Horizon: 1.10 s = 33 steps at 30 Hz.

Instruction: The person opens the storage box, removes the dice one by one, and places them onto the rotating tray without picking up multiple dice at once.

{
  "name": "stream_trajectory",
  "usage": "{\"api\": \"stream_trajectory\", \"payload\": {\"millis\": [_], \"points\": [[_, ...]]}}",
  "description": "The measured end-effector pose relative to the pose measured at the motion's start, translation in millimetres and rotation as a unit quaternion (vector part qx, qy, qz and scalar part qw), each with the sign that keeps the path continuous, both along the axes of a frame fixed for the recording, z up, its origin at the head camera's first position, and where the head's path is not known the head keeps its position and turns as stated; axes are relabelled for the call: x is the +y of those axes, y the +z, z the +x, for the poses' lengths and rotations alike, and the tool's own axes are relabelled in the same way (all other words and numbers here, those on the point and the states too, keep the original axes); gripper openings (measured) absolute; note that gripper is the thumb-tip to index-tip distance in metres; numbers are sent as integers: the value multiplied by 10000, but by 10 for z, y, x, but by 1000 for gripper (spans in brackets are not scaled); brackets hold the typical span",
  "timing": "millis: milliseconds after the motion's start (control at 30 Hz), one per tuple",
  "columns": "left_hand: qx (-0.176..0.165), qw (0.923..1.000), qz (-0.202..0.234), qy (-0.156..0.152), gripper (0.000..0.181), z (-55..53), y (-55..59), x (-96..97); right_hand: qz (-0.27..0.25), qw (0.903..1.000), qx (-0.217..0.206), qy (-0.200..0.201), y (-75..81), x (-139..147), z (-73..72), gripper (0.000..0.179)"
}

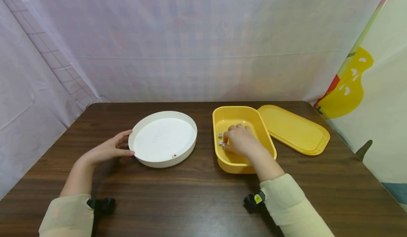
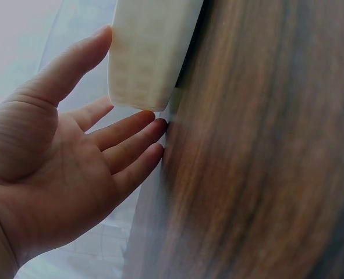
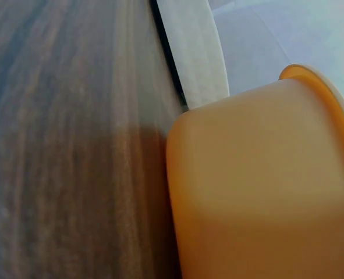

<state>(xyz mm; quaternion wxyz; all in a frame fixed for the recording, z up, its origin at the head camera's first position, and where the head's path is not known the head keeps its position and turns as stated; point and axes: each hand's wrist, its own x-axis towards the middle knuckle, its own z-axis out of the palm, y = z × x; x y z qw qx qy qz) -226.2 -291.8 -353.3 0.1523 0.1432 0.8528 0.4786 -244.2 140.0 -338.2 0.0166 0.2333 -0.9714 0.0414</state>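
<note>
Dice [image 1: 220,143] in yellow box [image 1: 236,168] lie just left of right hand [image 1: 241,140], the nearer, cannot tell if its fingers pinch any; left hand [image 1: 106,150] spread at white tray [image 1: 163,135].

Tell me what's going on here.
A person's left hand touches the side of a round white tray, where what looks like one die lies at its near edge. Their right hand reaches into a yellow box with several dice; whether it grips one is hidden. The yellow lid lies off the box.
</note>
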Motion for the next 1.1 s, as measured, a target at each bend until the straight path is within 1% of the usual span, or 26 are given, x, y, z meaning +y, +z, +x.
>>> {"api": "stream_trajectory", "payload": {"millis": [100,467,733,967,1100], "points": [[-28,10000,12,-1,91,1,5,0,-34,10000,72,6,30,-3,5,11],[-1,10000,17,-26,92,9,13,6,-243,9996,113,-17,148,-26,54,11],[29,10000,-2,-41,91,9,15,4,-392,9986,350,60,235,-77,109,11],[30,10000,40,-64,91,11,16,2,-429,9978,489,98,355,-144,183,11],[25,10000,36,-54,91,12,19,3,-428,9972,600,145,397,-175,212,9]]}}
